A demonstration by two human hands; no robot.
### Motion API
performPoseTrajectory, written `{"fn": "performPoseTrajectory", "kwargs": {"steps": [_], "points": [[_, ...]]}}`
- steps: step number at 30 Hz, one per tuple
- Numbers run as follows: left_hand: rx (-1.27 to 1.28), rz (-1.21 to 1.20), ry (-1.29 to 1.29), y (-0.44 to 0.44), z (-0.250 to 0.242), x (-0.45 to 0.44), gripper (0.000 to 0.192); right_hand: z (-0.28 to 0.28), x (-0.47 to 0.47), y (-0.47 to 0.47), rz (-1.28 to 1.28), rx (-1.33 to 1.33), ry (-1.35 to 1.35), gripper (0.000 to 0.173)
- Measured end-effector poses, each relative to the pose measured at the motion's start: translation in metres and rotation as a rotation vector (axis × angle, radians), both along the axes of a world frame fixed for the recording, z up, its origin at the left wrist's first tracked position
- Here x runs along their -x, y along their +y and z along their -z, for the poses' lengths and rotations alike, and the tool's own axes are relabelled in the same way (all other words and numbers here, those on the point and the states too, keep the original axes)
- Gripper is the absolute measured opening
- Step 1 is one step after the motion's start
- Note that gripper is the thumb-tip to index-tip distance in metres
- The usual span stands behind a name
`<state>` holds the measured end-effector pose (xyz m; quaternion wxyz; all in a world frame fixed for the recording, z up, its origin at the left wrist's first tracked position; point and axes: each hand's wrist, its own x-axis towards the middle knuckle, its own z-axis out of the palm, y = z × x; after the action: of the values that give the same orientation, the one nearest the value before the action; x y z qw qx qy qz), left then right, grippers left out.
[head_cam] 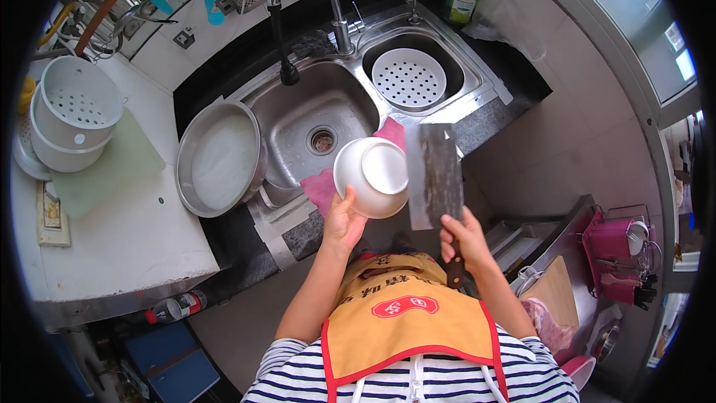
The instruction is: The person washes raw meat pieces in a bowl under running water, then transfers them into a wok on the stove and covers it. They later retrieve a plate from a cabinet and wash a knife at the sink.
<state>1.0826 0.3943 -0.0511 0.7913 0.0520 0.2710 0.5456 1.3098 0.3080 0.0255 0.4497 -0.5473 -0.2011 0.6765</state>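
Note:
My left hand [344,223] grips a white bowl [348,165] by its lower left side, thumb on the outer wall. The bowl is turned so that its underside and round foot ring face up towards me. In my right hand [465,240] is a cleaver [439,173] with a dark wooden handle and a broad, dark-stained blade. The blade stands upright in the view, close beside the bowl's right side; whether the two touch I cannot tell. Behind the bowl, a pink cloth [320,190] lies over the front edge of the steel sink [291,140].
A large metal basin [221,159] of cloudy liquid sits left of the sink. A white perforated strainer [411,75] rests in the smaller bowl, below the faucet's [342,28] right. To my right are a wooden cutting board [551,288], raw meat [548,324] and a pink utensil rack [615,240].

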Motion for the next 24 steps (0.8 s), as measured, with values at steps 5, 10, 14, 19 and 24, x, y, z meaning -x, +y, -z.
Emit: {"fn": "performPoseTrajectory", "kwargs": {"steps": [5, 10, 14, 19, 24], "points": [[-0.014, 0.020, -0.017, -0.001, 0.025, 0.012, 0.039, 0.006, 0.025, 0.000, -0.112, 0.086, 0.088, 0.019], [-0.067, 0.056, 0.012, -0.003, 0.039, 0.021, 0.038, 0.030, 0.025, 0.060, -0.122, -0.024, -0.128, 0.018], [-0.036, 0.080, 0.024, -0.004, 0.048, 0.024, 0.036, 0.033, 0.000, 0.129, 0.125, -0.212, -0.259, 0.018], [-0.035, 0.068, 0.072, 0.003, 0.065, 0.033, 0.034, -0.005, 0.018, 0.053, -0.183, -0.010, -0.192, 0.023], [-0.064, 0.084, 0.094, 0.006, 0.050, 0.030, 0.034, 0.017, 0.037, 0.043, -0.241, 0.013, -0.137, 0.019]]}}
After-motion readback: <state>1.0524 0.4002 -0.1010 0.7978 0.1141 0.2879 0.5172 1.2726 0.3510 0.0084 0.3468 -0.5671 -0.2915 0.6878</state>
